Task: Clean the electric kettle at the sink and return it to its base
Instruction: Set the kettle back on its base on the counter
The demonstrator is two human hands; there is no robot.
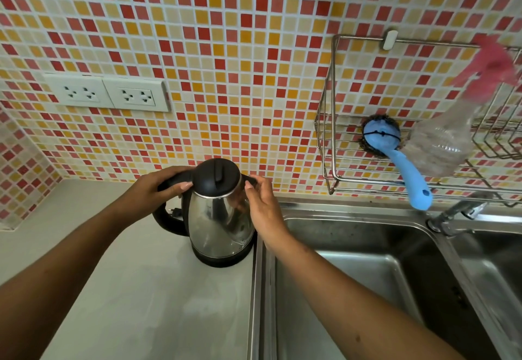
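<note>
Gripping the kettle [221, 213] at frame centre, on its base on the table [127, 289] beside the sink [367, 246].
Left hand [152, 187] closed round the handle; right hand [261, 207] open, steadying the slick, rigid steel body; lift by the handle.

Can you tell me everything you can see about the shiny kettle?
The kettle has a shiny silver metal body, a black lid that is shut, a black curved handle and a black bottom ring. It stands upright on the pale counter, right beside the sink. The left hand grips the top of the handle, and the right hand touches the spout side near the lid.
</note>
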